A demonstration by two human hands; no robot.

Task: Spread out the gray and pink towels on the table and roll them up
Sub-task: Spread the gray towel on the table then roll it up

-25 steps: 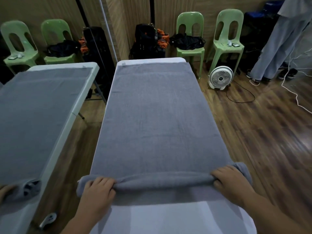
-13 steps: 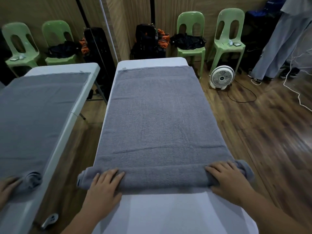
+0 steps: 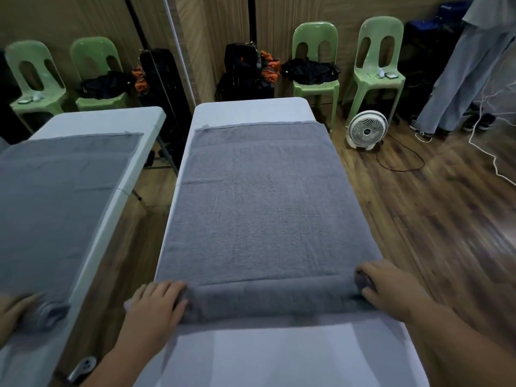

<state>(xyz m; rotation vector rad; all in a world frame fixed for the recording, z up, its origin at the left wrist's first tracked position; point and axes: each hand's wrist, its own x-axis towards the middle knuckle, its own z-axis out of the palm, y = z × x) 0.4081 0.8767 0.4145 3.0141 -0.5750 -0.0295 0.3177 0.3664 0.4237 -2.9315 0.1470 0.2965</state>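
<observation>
L hand [image 3: 156, 303] & R hand [image 3: 391, 289] curl fingers round gray towel [image 3: 265, 219] roll.

One camera is sitting on the person's head. It is looking forward and down along the worktop [image 3: 251, 110], from the near short end toward the far end. It is staying very close to the two hands. The left hand [image 3: 156, 305] and the right hand [image 3: 391, 289] are showing big at the bottom, holding the rolled end of the gray towel [image 3: 259, 208]. The wide lens is also taking in the wood floor [image 3: 418, 219], the green chairs [image 3: 315, 60] and the back wall. A mirror [image 3: 83, 20] on the left is showing the same worktop again.
</observation>
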